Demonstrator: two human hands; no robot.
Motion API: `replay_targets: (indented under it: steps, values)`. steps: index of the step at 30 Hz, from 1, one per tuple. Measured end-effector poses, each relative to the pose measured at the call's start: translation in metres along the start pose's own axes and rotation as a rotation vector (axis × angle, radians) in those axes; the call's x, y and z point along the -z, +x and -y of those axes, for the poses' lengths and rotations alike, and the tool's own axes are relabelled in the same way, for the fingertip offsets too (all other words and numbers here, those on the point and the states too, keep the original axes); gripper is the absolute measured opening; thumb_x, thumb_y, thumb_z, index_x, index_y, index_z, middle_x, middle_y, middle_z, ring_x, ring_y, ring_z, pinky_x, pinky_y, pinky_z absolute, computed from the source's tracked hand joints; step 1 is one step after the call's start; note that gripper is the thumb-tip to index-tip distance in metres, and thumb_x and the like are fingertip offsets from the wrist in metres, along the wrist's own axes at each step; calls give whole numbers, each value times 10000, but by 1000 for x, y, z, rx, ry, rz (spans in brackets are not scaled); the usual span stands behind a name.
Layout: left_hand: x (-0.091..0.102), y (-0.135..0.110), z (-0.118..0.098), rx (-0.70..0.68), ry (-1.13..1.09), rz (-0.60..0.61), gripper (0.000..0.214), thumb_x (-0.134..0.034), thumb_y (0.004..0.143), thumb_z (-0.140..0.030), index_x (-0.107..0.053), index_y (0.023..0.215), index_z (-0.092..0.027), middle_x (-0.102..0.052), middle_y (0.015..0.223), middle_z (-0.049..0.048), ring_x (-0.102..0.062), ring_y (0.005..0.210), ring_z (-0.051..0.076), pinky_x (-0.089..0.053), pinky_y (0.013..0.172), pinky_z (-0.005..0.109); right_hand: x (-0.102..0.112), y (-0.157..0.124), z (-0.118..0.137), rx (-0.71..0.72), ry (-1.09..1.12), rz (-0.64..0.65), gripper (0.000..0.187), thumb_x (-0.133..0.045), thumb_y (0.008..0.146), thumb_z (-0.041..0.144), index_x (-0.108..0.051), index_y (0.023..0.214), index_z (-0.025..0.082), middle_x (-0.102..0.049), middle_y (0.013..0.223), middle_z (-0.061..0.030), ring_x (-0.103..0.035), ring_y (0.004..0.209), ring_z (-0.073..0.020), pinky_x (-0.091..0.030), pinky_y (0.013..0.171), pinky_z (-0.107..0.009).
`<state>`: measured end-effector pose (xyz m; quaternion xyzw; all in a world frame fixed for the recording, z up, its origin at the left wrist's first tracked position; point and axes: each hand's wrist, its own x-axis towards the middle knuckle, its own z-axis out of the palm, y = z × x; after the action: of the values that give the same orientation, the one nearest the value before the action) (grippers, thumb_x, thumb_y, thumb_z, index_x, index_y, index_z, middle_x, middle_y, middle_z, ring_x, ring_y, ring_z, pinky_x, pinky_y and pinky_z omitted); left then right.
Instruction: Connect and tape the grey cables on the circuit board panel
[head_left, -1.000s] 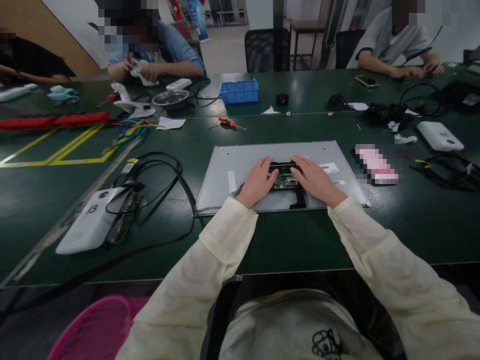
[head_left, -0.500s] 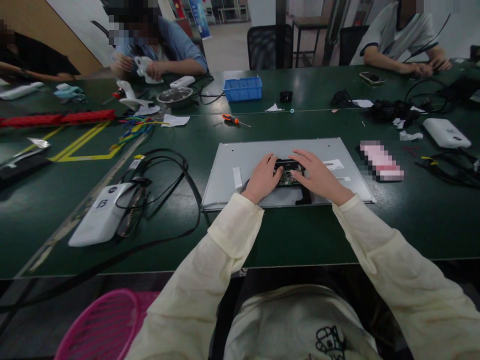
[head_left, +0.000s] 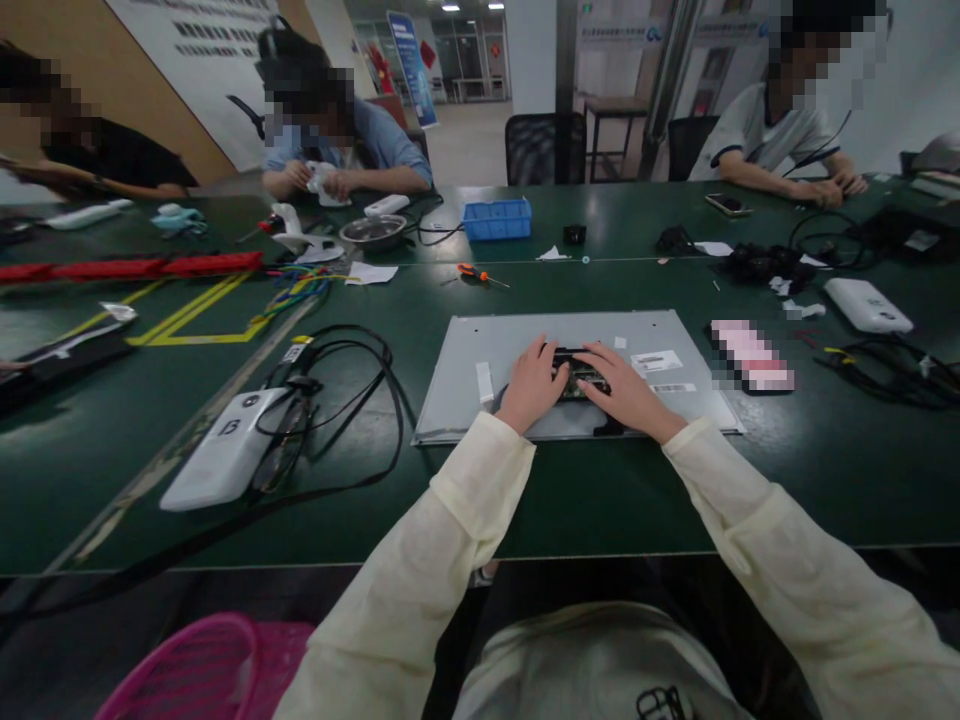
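A flat grey display panel point(head_left: 457, 375) lies on the dark green table before me. On its middle sits a small green circuit board point(head_left: 583, 382) with a black frame along its far edge. My left hand point(head_left: 534, 385) holds the board's left side, fingers bent around it. At the opposite side, my right hand point(head_left: 626, 390) has its thumb and fingers on the board's right edge. My fingers and palms hide parts of the board. Below it, a black piece point(head_left: 609, 427) lies on the panel's near edge. Paper labels point(head_left: 656, 361) show to the right.
A white power bank point(head_left: 225, 445) with looped black cables lies left. To the right are a phone point(head_left: 752, 355) and another white power bank point(head_left: 868, 305). Beyond the panel are an orange screwdriver point(head_left: 480, 275) and a blue basket point(head_left: 496, 221). Several people sit around the table.
The view has tilted upward, so everything sits lower in the picture. My right hand's fingers have drawn in closer to the board. The panel and board stay in place.
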<state>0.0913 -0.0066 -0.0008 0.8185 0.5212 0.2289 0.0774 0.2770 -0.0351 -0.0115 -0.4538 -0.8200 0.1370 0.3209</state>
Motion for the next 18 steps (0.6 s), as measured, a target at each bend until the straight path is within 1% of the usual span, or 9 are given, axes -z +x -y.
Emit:
replay_targets:
  steps: [2,4,8,14,18]
  values:
    - [-2,-1,0,44,23,-2,486,-393,946,-356,-429,1350,-87,-376,1476,200,-386,1351,285,-322,1102,432,-2,0,-2,-19,0,8,481,-441,926,413,-483,1350,189,-420,1459,-125,-317,1395,-272,-279,1153,-487]
    - [-3,-1,0,62,38,3,513,-387,947,-372,-413,1367,-78,-397,1462,205,-384,1352,289,-308,1106,436,-4,0,-3,-32,8,19,487,-439,926,423,-489,1347,183,-428,1454,-131,-311,1398,-278,-275,1154,-495]
    - [-4,-2,-1,61,61,14,515,-368,952,-377,-415,1368,-77,-452,1424,190,-406,1334,282,-291,1112,434,-4,0,-2,-36,30,28,477,-444,924,430,-501,1340,203,-445,1442,-125,-315,1396,-285,-275,1148,-519]
    - [0,-11,-7,66,88,47,514,-371,951,-379,-420,1362,-74,-434,1438,197,-366,1364,286,-271,1121,447,-2,-6,5,-26,21,54,454,-438,929,413,-524,1313,187,-488,1405,-129,-342,1380,-275,-276,1151,-508]
    - [2,-20,-11,57,92,59,523,-375,950,-386,-424,1359,-65,-425,1443,205,-360,1369,290,-273,1124,445,0,-15,14,-32,22,58,437,-434,933,394,-529,1304,184,-487,1407,-127,-344,1379,-267,-280,1152,-498]
